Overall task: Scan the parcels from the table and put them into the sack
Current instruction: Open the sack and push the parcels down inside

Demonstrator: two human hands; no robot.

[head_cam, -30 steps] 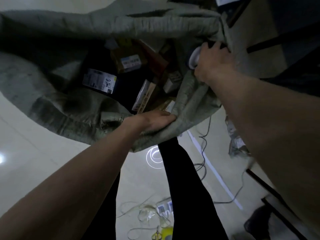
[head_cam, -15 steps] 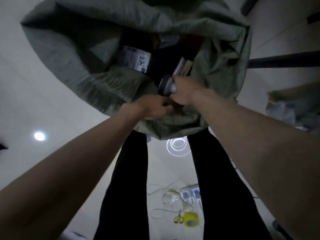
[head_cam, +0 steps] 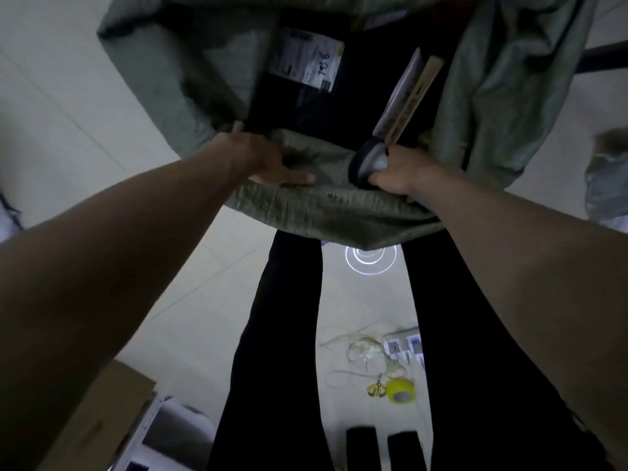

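Observation:
The grey-green sack (head_cam: 339,212) hangs open in front of me, its near rim pulled toward my legs. My left hand (head_cam: 268,161) grips that rim at the left. My right hand (head_cam: 401,173) holds the grey handheld scanner (head_cam: 368,163) and bunches the rim at the right. Inside the sack lie a dark parcel with a white label (head_cam: 307,59) and a flat parcel standing on edge (head_cam: 407,93). Deeper contents are too dark to make out.
On the tiled floor between my legs lie yellow scissors (head_cam: 376,390), a yellow tape roll (head_cam: 401,392), loose string (head_cam: 360,351) and a power strip (head_cam: 404,346). A cardboard box (head_cam: 98,416) sits at lower left. A dark bar (head_cam: 601,56) and crumpled wrapping (head_cam: 608,178) are at the right.
My hands, close together on the near rim half a second ago, have spread apart along it. The sack mouth now sits higher in view and closer.

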